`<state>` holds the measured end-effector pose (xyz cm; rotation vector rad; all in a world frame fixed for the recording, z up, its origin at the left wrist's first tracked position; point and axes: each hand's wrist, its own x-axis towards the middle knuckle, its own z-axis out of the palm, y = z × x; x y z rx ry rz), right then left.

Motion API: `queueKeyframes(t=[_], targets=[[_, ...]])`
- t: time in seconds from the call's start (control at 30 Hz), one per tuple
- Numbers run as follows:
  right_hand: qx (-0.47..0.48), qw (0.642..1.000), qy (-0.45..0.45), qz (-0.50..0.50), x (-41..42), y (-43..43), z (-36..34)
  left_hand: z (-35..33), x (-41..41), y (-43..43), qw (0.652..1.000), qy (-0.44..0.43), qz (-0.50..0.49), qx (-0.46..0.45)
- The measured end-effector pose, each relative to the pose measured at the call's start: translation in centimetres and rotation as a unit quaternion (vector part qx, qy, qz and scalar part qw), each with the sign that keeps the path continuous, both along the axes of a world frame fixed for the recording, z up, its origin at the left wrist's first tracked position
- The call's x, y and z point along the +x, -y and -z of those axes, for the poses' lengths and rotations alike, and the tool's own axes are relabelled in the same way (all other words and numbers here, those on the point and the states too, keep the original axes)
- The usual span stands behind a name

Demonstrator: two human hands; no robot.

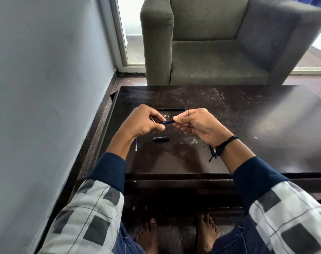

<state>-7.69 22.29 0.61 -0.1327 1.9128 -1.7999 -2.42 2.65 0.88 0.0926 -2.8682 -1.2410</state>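
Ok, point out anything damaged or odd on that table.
The table is heavily scratched and its far left corner looks chipped. Pen parts lie loose: barrel, cap, refill; left hand and right hand pinch another piece.

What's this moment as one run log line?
action: left hand and right hand pinch blue pen part | on table: cap, refill, black barrel

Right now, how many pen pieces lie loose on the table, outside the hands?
3: a black barrel farthest out, a short black cap nearer, a thin refill leftmost. The left hand and right hand, pinching a blue piece, may hide more.
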Motion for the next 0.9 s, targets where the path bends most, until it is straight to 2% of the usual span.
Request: queueKeyframes(t=[0.17, 0.3, 0.53, 0.9], targets=[[0.009, 1.0, -0.01, -0.001, 0.06, 0.11, 0.0, -0.11, 0.07, -0.11, 1.0, -0.005, 0.001, -0.004], [0.05, 0.997, -0.054, 0.004, 0.14, 0.25, 0.12, 0.04, 0.04, -0.16, 1.0, -0.007, -0.003, -0.007], [0.067, 0.991, -0.114, -0.004, -0.09, 0.16, 0.12, 0.28, -0.14, -0.08, 0.999, 0.005, -0.031, 0.012], [0.089, 0.985, -0.146, -0.004, -0.23, 0.2, 0.2, 0.32, -0.12, -0.37, 1.0, -0.003, -0.029, 0.004]])
